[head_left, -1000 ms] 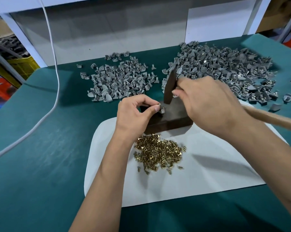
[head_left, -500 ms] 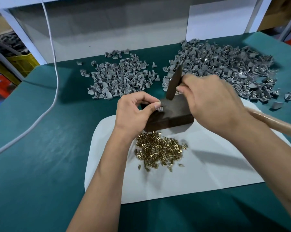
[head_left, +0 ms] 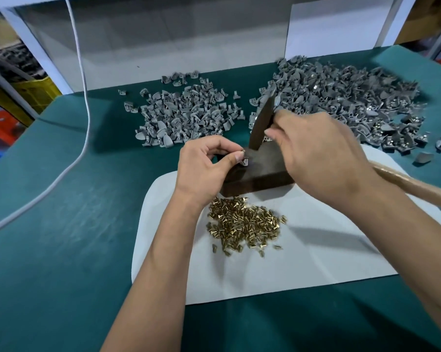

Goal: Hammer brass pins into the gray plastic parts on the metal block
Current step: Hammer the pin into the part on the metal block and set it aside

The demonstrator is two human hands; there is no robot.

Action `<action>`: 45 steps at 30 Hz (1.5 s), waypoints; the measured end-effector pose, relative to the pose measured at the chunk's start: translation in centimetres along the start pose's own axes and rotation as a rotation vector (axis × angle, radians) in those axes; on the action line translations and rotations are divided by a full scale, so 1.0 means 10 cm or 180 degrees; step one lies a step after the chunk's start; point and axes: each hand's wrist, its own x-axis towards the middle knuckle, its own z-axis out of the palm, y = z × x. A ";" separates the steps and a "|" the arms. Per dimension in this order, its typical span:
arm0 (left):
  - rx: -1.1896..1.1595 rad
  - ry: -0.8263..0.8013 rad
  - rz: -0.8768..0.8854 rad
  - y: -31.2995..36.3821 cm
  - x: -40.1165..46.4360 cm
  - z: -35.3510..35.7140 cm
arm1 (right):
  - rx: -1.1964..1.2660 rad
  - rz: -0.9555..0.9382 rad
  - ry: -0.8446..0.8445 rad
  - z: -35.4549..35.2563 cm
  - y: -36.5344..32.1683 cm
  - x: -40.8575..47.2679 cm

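While left hand (head_left: 204, 171) pinches part (head_left: 245, 161), hammer (head_left: 261, 125) raised.

Both forearms are extended forward, the left hand (head_left: 204, 168) being held with thumb and forefinger pinched together and the remaining fingers curled, while the right hand (head_left: 316, 158) is closed, knuckles up, wrist angled inward.

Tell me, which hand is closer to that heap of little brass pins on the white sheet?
The left hand. It sits just above the heap of small brass pins, its wrist almost over the heap's edge. The right hand, gripping the hammer, is farther up and to the right, over the dark metal block.
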 end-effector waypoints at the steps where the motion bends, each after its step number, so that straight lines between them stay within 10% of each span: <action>1: 0.0007 0.0022 0.0008 0.00 0.00 0.00 | -0.0002 -0.0021 -0.0046 0.01 -0.01 0.00; 26: -0.0340 0.0054 0.0026 -0.01 0.00 0.13 | 0.0620 0.0176 0.0305 -0.04 0.19 0.06; 45: 0.1111 -0.0247 0.0567 0.02 0.04 0.04 | 0.0302 0.0039 0.0049 0.02 0.04 -0.03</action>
